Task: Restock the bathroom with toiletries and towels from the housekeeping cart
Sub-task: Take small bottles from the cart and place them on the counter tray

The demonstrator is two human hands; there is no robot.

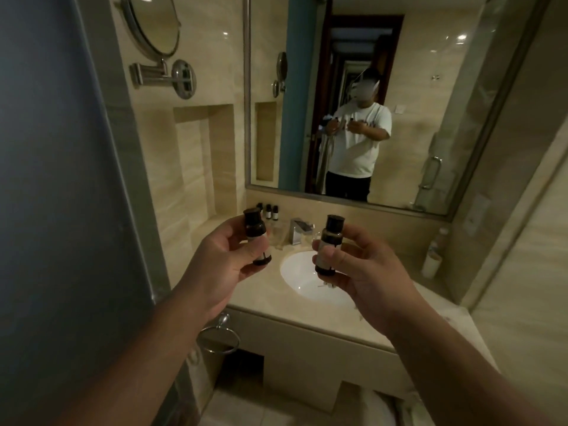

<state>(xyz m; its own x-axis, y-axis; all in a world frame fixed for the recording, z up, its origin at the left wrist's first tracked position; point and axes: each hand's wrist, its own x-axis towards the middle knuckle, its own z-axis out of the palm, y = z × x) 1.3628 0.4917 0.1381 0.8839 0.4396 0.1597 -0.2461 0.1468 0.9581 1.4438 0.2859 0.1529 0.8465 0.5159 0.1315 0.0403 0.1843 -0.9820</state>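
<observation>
My left hand (219,262) grips a small dark toiletry bottle (256,235) with a black cap, held upright above the left part of the vanity counter (325,321). My right hand (365,272) pinches a second dark bottle (329,241) of the same kind, upright over the white sink basin (302,275). At the counter's back left corner, by the mirror, stand three similar small bottles (268,211).
A chrome faucet (299,229) stands behind the basin. A large wall mirror (384,103) shows a person in a white shirt. A round shaving mirror (155,23) hangs at the upper left. A towel ring (218,338) hangs under the counter, and a white container (431,262) sits at the right.
</observation>
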